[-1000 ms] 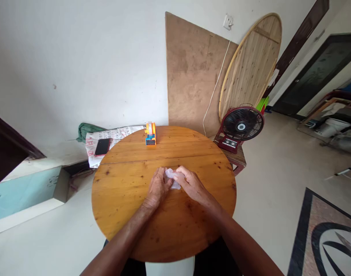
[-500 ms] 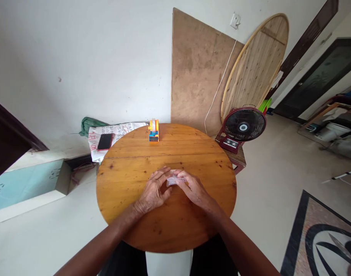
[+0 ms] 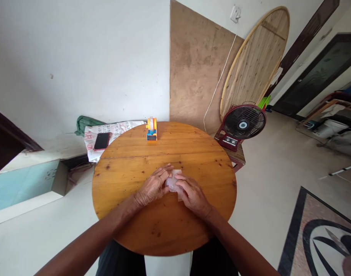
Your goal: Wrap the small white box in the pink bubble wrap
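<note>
Between my hands, near the middle of the round wooden table (image 3: 152, 234), lies a small translucent, whitish item that looks like crumpled clear plastic or film (image 3: 173, 183). My left hand (image 3: 156, 183) grips its left side, the fingers curled over the edge and the thumb below. From the right, my right hand (image 3: 192, 193) presses on it with bent fingers. A flat pale strip sticks out above and below the right fingers. What the fingers cover cannot be made out. Farther back on the table stands an orange and blue tape dispenser (image 3: 151, 129) with a roll in it.
A phone (image 3: 102, 141) rests on a printed white sack (image 3: 91, 151) left of the table. To the right, a dark red fan (image 3: 243, 122) sits on a wooden stool (image 3: 238, 158). A brown board (image 3: 198, 69) and a round tabletop (image 3: 256, 61) lean on the wall.
The translucent item has turned and shows more of its surface, with a flat strip now visible above and below my right fingers. The view has shifted slightly.
</note>
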Motion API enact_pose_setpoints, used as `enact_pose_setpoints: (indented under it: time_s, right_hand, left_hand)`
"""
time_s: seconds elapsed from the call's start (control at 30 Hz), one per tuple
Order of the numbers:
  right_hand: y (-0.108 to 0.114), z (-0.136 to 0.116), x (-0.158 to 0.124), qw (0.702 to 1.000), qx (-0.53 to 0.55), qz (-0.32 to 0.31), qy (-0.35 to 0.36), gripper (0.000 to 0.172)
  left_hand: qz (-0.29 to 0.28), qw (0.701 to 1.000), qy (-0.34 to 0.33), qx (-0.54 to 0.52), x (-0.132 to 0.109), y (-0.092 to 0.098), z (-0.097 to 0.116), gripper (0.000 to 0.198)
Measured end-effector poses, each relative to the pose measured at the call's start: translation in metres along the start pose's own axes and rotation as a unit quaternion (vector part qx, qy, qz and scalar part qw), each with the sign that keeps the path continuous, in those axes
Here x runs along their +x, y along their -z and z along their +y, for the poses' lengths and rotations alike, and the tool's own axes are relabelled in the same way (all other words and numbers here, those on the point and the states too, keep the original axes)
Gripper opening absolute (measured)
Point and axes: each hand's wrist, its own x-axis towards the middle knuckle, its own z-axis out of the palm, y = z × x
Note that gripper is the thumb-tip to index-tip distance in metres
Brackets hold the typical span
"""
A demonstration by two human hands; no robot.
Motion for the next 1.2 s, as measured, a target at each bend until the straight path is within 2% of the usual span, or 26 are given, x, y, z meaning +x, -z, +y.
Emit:
enact_pose_setpoints:
  time_s: [0.13, 0.23, 0.3, 0.37, 0.43, 0.5, 0.57, 0.63, 0.73, 0.87, 0.97, 1.07, 1.13, 1.2]
  right_hand:
    - [-0.001, 0.002, 0.002, 1.0, 0.002, 0.013, 0.006, 0.019]
    - [0.004, 0.003, 0.015, 0.999, 0.027, 0.024, -0.012, 0.017]
    - [0.01, 0.006, 0.029, 0.996, 0.054, 0.021, -0.074, 0.018]
    - [0.016, 0.012, 0.042, 0.981, 0.107, -0.001, -0.16, 0.016]
    - [0.022, 0.021, 0.053, 0.954, 0.203, -0.045, -0.217, 0.017]
    - [0.025, 0.03, 0.06, 0.919, 0.308, -0.094, -0.229, 0.031]
    - [0.023, 0.039, 0.061, 0.893, 0.374, -0.117, -0.22, 0.053]
    - [0.017, 0.044, 0.06, 0.884, 0.4, -0.102, -0.218, 0.071]
    - [0.005, 0.046, 0.057, 0.873, 0.414, -0.053, -0.254, 0.077]
    - [-0.002, 0.043, 0.057, 0.856, 0.431, -0.015, -0.285, 0.081]
    - [0.003, 0.042, 0.057, 0.866, 0.416, -0.021, -0.276, 0.084]
    - [0.01, 0.042, 0.055, 0.889, 0.378, -0.024, -0.258, 0.081]
    - [0.013, 0.042, 0.053, 0.916, 0.324, 0.007, -0.234, 0.074]
    - [0.016, 0.042, 0.051, 0.943, 0.258, 0.053, -0.204, 0.059]
  left_hand:
    - [0.021, 0.993, 0.09, -0.08, 0.002, -0.01, 0.001, 0.03]
    - [0.052, 0.969, 0.166, -0.177, 0.01, -0.011, 0.008, 0.025]
    - [0.06, 0.933, 0.241, -0.259, 0.021, -0.008, 0.014, 0.022]
    - [0.041, 0.881, 0.323, -0.343, 0.034, -0.002, 0.018, 0.026]
    - [0.026, 0.824, 0.398, -0.402, 0.045, 0.003, 0.02, 0.036]
    - [0.012, 0.791, 0.436, -0.429, 0.052, 0.007, 0.019, 0.043]
    - [0.004, 0.781, 0.444, -0.438, 0.054, 0.008, 0.015, 0.044]
    - [0.006, 0.773, 0.451, -0.445, 0.052, 0.008, 0.011, 0.044]
    - [0.015, 0.773, 0.431, -0.465, 0.049, 0.008, 0.007, 0.05]
    - [0.014, 0.774, 0.336, -0.536, 0.048, 0.01, 0.011, 0.05]
    - [0.007, 0.746, 0.317, -0.585, 0.048, 0.006, 0.016, 0.055]
    - [0.017, 0.706, 0.333, -0.624, 0.049, -0.001, 0.017, 0.059]
    - [0.042, 0.693, 0.351, -0.629, 0.049, -0.005, 0.016, 0.061]
    - [0.072, 0.687, 0.369, -0.621, 0.05, -0.007, 0.014, 0.062]
